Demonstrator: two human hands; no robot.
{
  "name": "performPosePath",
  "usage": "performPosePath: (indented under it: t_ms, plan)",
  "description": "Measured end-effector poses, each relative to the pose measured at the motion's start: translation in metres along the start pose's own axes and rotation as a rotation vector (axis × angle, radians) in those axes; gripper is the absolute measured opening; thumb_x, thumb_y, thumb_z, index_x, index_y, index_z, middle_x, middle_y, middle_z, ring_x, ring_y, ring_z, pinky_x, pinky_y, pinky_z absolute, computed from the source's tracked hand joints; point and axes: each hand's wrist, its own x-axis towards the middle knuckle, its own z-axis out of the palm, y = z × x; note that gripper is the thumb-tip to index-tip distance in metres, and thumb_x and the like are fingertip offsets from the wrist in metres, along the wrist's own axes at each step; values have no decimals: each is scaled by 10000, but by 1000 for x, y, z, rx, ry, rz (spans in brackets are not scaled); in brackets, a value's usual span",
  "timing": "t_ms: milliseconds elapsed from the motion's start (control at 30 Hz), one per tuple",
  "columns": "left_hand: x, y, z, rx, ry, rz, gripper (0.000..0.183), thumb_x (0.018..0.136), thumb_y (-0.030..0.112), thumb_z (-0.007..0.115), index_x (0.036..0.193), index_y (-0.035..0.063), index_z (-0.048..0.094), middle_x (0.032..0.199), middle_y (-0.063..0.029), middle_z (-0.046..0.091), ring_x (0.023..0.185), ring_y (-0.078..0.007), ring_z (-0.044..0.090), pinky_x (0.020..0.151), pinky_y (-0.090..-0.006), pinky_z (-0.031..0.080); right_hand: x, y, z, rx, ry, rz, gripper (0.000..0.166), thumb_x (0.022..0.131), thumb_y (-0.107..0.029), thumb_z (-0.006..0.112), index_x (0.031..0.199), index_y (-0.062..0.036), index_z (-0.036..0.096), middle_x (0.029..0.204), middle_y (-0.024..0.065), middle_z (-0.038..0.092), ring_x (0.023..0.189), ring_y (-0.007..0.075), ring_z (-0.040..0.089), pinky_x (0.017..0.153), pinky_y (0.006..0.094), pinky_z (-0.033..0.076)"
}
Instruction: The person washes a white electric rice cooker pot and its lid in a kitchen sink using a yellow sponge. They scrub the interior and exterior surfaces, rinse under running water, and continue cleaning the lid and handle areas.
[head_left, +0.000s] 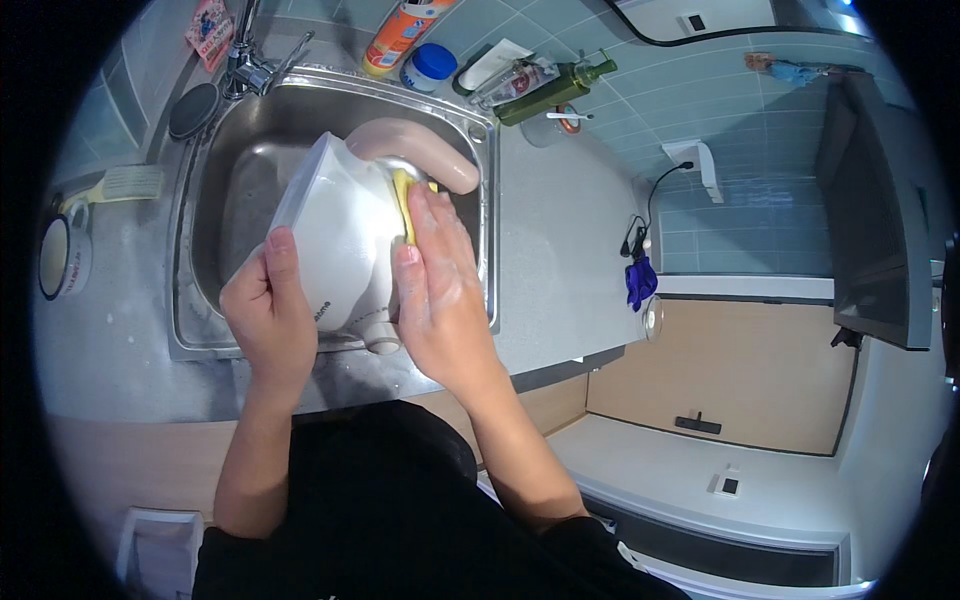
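Note:
A white pot (345, 232) with a pinkish-beige curved handle (412, 146) is tilted on its side over the stainless steel sink (240, 199). It looks like an electric cooking pot, with a short round stub (382, 339) on its near side. My left hand (274, 315) grips the pot at the left, thumb on the outer wall. Soapy foam covers my right hand (446, 289), which presses a yellow cleaning cloth (405, 201) against the pot's right side. Most of the cloth is hidden under the fingers. The pot's inside faces away from view.
A chrome faucet (251, 71) stands at the sink's back left. Bottles line the wall, including a green pump bottle (544, 94) and a blue-lidded jar (429, 69). An enamel mug (66, 255) and a brush (124, 185) lie left. Right, a cable (651, 202) hangs from a socket.

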Motion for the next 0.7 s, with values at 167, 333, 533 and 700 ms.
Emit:
performPosePath:
  t_ms: [167,333,533,700]
  plan:
    - [4,5,8,19,41,5,476,1031,304,495,676,-5,563,574,41,467,555,-33,367,488,-249,277,7,-31,6,-34,-79,-93,621,893,-171,602,1442,4,371,1487,227,362,1380,426,334,1117,529,288]
    - [13,7,7,-102,81,-124,441,1026,292,502,786,-47,650,611,-25,570,582,-69,457,549,-262,384,-11,-32,-6,-123,-312,-64,695,836,-173,645,1479,-121,386,1564,121,291,1437,344,286,1128,578,245]
    - [16,11,5,6,-17,-111,466,1024,316,504,771,-50,643,609,-22,561,593,-65,442,561,-266,382,9,21,-11,164,-191,41,457,1015,-176,419,1457,-59,402,1521,189,352,1427,361,297,1147,469,250]
    - [30,8,1,-10,-5,-131,486,1028,337,492,762,-42,644,611,-9,562,589,-63,438,566,-259,379,12,49,9,583,-89,89,441,1037,-206,402,1451,-54,413,1533,191,332,1438,337,284,1166,366,220]
